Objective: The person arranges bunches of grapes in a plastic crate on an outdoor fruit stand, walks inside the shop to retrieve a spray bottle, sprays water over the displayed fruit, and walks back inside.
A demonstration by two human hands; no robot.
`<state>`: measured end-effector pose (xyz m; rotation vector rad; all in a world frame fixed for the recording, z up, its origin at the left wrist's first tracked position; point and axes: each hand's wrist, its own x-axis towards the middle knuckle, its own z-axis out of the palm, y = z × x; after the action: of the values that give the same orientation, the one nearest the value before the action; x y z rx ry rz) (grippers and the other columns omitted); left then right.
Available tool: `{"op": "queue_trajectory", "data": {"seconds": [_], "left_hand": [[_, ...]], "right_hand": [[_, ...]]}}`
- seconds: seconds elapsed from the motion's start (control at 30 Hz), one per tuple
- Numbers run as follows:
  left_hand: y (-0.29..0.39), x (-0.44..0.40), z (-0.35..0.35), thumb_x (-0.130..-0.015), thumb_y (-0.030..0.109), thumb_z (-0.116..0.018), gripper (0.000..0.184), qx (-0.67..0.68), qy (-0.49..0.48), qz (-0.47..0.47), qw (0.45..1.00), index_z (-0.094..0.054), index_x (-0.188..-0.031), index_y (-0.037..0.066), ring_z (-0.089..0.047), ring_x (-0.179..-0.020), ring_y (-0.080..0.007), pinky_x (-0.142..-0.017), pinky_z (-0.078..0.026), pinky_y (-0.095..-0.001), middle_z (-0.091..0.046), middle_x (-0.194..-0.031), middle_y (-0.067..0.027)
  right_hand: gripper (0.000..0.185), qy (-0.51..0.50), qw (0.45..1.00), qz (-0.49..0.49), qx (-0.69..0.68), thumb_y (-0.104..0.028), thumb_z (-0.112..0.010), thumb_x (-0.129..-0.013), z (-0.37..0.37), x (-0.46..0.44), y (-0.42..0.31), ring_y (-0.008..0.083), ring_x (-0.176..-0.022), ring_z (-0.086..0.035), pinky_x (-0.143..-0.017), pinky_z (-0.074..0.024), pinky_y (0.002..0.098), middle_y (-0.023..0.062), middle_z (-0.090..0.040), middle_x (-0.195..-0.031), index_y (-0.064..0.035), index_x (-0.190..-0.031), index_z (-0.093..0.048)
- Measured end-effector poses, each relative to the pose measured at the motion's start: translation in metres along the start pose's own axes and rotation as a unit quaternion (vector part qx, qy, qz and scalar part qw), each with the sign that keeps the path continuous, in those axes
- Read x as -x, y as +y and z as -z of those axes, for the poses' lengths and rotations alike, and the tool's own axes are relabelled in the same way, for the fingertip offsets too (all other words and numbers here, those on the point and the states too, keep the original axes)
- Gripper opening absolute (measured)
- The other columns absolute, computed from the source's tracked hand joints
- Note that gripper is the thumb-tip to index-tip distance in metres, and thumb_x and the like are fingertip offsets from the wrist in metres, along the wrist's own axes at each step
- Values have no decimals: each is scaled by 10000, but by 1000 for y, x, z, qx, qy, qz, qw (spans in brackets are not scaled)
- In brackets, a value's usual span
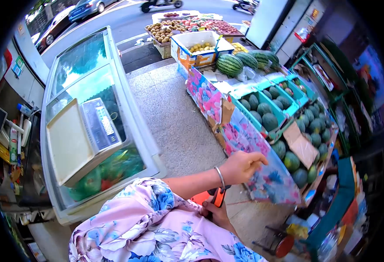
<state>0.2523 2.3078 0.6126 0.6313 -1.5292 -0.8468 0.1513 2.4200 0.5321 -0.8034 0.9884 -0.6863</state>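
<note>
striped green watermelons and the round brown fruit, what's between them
An open white cardboard box holding round yellow fruit stands between them in the head view.

Pale pink top (187, 238) bore blue blooms and greyish leaves; its left sleeve (128, 198) looked loose, bunched. Plain silver-toned bangle (220, 177) circled the left wrist (227, 174).

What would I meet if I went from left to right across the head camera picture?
Scale → brown fruit → left hand → brown sheet on the melons.
</note>
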Motion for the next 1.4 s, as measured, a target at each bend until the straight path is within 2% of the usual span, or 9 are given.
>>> {"op": "queue_trajectory", "data": {"seconds": [0.2, 0.27, 0.43, 0.5, 0.6, 0.8, 1.0, 1.33, 1.4], "left_hand": [[-81, -119, 29, -779, 53, -480, 131, -61, 107, 41, 992, -566, -876, 70, -466, -434, -158, -442, -376, -264, -503, -547, -90], [-109, -134, 46, -774, 70, -476, 130, -60, 164, 127, 976, -563, -870, 84, -506, -479, -231, -474, -401, -303, -507, -568, -116], [-160, -159, 108, -785, 80, -479, 124, -121, 245, 192, 943, -567, -872, 76, -515, -485, -179, -479, -403, -286, -517, -570, -95], [-172, -174, 142, -793, 24, -465, 147, -98, 307, 206, 924, -585, -875, 45, -406, -511, -44, -464, -342, -199, -463, -566, -8], [-187, -194, 208, -797, 13, -462, 150, -61, 348, 230, 907, -591, -871, 36, -402, -539, -30, -474, -339, -186, -468, -590, 32], [-184, -270, 377, -800, 2, -460, 155, -54, 413, 158, 895, -589, -878, 33, -365, -487, 2, -434, -293, -157, -454, -585, 51], [-159, -356, 520, -808, -7, -458, 148, -196, 415, -37, 888, -579, -893, -18, -339, -453, -4, -404, -249, -158, -463, -570, 28], [-256, -487, 745, -866, 96, -420, 154, -314, 463, -49, 827, -532, -919, 4, -288, -347, -22, -349, -234, -161, -364, -426, 18], [-284, -522, 799, -868, 90, -413, 153, -341, 510, -24, 789, -535, -925, 17, -303, -367, -20, -359, -244, -158, -377, -454, 17]], "right_hand": [[124, -68, 992, -96, 45, -101, -618, -685, 45, -120, -136, 97, -424, -434, -405, -323, 219, 22, -478, -508, -29, -658, -521], [129, -103, 983, -119, 91, -112, -621, -685, 49, -158, -165, 94, -427, -430, -407, -320, 217, 16, -474, -513, -33, -664, -521], [154, -216, 939, -201, 176, -149, -629, -693, 41, -261, -208, 84, -451, -429, -412, -314, 213, -10, -458, -525, -48, -694, -513], [176, -250, 916, -214, 227, -186, -636, -697, 25, -305, -226, 79, -457, -427, -413, -311, 211, -13, -462, -533, -58, -704, -517], [213, -290, 879, -225, 303, -231, -645, -692, -8, -377, -253, 72, -461, -432, -415, -311, 210, -11, -470, -530, -57, -691, -524], [236, -399, 798, -124, 434, -244, -640, -697, -116, -524, -308, 89, -518, -486, -476, -375, 239, 21, -543, -574, -24, -661, -561], [222, -471, 776, -127, 399, -222, -628, -706, -206, -637, -355, 82, -554, -497, -509, -387, 240, 16, -536, -587, -14, -668, -559], [238, -569, 743, -164, 313, -217, -640, -681, -329, -889, -415, 68, -555, -487, -497, -381, 214, 13, -537, -617, -2, -720, -545], [221, -545, 746, -235, 301, -194, -643, -668, -366, -940, -449, 83, -561, -505, -484, -388, 216, 34, -548, -636, -3, -733, -555]]}}
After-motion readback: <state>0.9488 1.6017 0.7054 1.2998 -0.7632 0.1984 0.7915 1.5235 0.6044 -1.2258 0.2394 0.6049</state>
